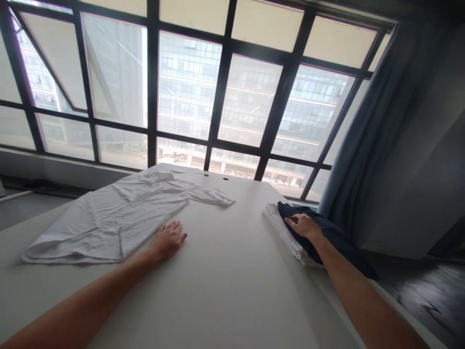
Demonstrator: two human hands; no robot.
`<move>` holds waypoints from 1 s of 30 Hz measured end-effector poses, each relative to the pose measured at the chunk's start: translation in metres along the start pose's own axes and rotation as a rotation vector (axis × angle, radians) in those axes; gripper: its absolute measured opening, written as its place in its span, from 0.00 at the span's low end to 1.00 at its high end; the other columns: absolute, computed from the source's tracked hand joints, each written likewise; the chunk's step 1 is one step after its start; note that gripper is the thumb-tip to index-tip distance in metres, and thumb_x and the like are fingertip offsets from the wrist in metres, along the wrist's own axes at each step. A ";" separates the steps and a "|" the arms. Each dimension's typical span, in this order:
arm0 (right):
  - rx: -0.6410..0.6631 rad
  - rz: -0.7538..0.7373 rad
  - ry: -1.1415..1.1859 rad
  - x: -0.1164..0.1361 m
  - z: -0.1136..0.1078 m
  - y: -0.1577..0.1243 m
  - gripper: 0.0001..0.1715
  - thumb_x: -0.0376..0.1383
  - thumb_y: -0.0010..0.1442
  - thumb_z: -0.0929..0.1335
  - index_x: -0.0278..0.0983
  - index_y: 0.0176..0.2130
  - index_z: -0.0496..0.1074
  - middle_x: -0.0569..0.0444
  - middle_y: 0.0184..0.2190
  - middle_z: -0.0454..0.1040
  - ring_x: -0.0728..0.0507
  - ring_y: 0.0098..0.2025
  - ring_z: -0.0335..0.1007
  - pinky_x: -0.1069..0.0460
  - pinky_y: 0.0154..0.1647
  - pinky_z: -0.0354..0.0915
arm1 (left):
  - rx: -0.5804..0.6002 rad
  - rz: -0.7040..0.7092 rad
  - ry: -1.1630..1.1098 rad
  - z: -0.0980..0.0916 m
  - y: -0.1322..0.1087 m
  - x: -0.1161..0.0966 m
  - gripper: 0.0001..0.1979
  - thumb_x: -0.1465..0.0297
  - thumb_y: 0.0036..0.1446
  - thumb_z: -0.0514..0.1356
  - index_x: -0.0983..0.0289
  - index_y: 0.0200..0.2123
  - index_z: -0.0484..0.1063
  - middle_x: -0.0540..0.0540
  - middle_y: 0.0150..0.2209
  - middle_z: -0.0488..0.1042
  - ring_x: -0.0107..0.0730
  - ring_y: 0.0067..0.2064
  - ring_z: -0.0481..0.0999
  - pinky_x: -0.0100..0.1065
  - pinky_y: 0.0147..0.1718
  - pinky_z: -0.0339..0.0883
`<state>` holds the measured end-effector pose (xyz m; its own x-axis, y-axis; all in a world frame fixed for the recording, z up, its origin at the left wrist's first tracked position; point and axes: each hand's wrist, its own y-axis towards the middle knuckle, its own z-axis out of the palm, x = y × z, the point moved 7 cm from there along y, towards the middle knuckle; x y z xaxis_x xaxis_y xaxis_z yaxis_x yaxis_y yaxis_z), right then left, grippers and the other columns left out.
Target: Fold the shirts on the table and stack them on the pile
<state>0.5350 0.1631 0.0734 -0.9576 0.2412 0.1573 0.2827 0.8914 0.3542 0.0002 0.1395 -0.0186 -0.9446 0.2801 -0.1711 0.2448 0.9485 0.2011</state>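
A white shirt (112, 218) lies spread flat on the left half of the white table (232, 271). My left hand (167, 239) rests flat on the table, fingers stretched out, touching the shirt's right edge. At the table's right edge sits a folded white garment (281, 228) with a dark navy garment (334, 235) on top of it. My right hand (303, 225) lies on the navy garment with its fingers curled over the cloth.
A wide window with dark frames fills the far wall behind the table. A blue-grey curtain (366, 145) hangs at the right. Dark floor (428, 291) shows beyond the table's right edge.
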 end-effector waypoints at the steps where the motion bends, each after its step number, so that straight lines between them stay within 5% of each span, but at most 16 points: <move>1: 0.035 -0.019 -0.023 0.013 0.006 -0.001 0.30 0.54 0.58 0.68 0.35 0.49 0.77 0.34 0.53 0.72 0.30 0.54 0.70 0.39 0.52 0.64 | -0.002 0.001 0.000 -0.001 -0.001 -0.001 0.24 0.63 0.67 0.47 0.66 0.62 0.65 0.66 0.66 0.59 0.48 0.69 0.55 0.51 0.65 0.48; 5: 0.072 -0.025 -0.154 0.043 0.021 0.004 0.25 0.48 0.62 0.67 0.33 0.49 0.76 0.31 0.52 0.71 0.28 0.55 0.68 0.38 0.50 0.64 | 0.035 -0.011 -0.005 -0.005 -0.003 -0.003 0.25 0.63 0.68 0.47 0.67 0.63 0.63 0.65 0.67 0.58 0.46 0.69 0.54 0.50 0.66 0.47; 11: 0.061 0.080 -0.264 0.051 0.034 0.028 0.18 0.35 0.64 0.65 0.27 0.49 0.74 0.29 0.52 0.69 0.28 0.55 0.66 0.40 0.49 0.64 | 0.082 -0.034 0.005 -0.014 -0.007 -0.009 0.27 0.62 0.68 0.45 0.69 0.65 0.61 0.66 0.68 0.56 0.45 0.70 0.52 0.49 0.66 0.45; 16: 0.058 0.028 -0.215 0.053 0.035 0.040 0.16 0.28 0.63 0.61 0.28 0.42 0.77 0.30 0.42 0.73 0.30 0.46 0.72 0.42 0.42 0.64 | 0.053 -0.038 0.004 -0.015 -0.006 -0.010 0.26 0.62 0.68 0.47 0.67 0.63 0.63 0.65 0.67 0.57 0.46 0.69 0.54 0.50 0.66 0.47; 21: -0.062 -0.054 -0.194 0.057 0.023 0.030 0.23 0.30 0.67 0.55 0.31 0.45 0.76 0.31 0.47 0.73 0.32 0.45 0.72 0.42 0.42 0.64 | 0.036 -0.022 0.011 -0.012 -0.004 -0.008 0.26 0.62 0.67 0.48 0.69 0.63 0.64 0.66 0.67 0.58 0.47 0.69 0.54 0.51 0.66 0.47; 26: 0.097 -0.077 -0.149 0.072 0.026 0.013 0.26 0.40 0.68 0.56 0.29 0.51 0.74 0.29 0.52 0.71 0.30 0.51 0.70 0.41 0.48 0.63 | 0.028 -0.013 0.018 -0.009 -0.003 -0.006 0.26 0.61 0.67 0.48 0.69 0.63 0.64 0.66 0.67 0.58 0.47 0.69 0.54 0.52 0.65 0.48; 30: 0.218 -0.063 -0.186 0.089 0.036 -0.009 0.40 0.53 0.66 0.59 0.31 0.66 0.58 0.33 0.65 0.59 0.31 0.66 0.54 0.36 0.62 0.53 | 0.011 -0.003 0.025 -0.006 -0.002 -0.004 0.25 0.62 0.67 0.48 0.68 0.62 0.65 0.66 0.67 0.58 0.48 0.69 0.54 0.52 0.65 0.49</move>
<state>0.4455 0.1903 0.0514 -0.9723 0.2307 -0.0381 0.2228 0.9634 0.1488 0.0022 0.1359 -0.0123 -0.9505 0.2736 -0.1475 0.2443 0.9510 0.1896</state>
